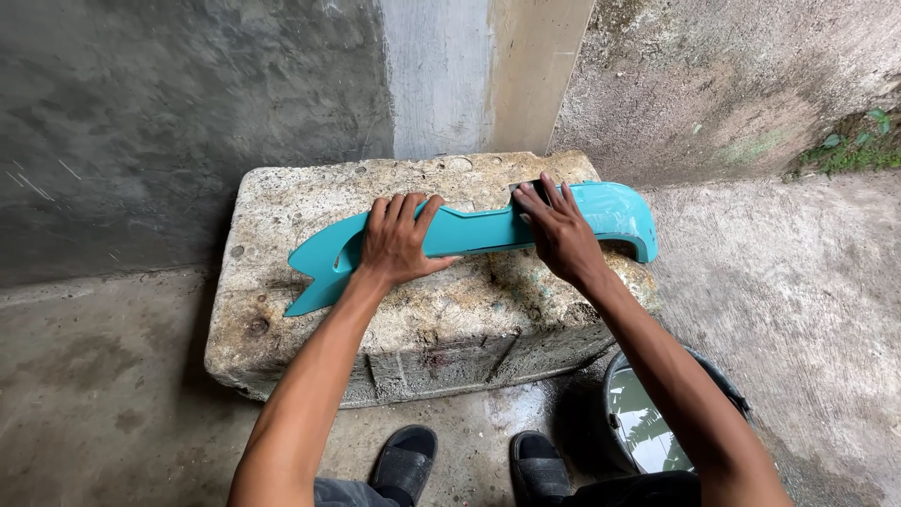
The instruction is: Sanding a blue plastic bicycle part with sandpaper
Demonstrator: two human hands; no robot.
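Head view showed a long teal panel (469, 230), curved and notched like a vehicle body part, lying flat along the top of a worn concrete block (422, 310); the block served as a raised work surface. The left hand (399, 244) pressed down on the panel's left-middle section, fingers spread and flat over it, apparently to keep it from sliding. The right hand (558, 230) rested further right, fingers held together and pressed on a small dark piece (539, 190) at the panel's upper edge; what that piece was could not be determined. A dark bucket (648, 422) holding water stood on the floor just beside the block, under the right forearm, within reach. Two dark sandals (469, 460) stood before the block. Rough concrete walls (188, 122) enclosed the corner.
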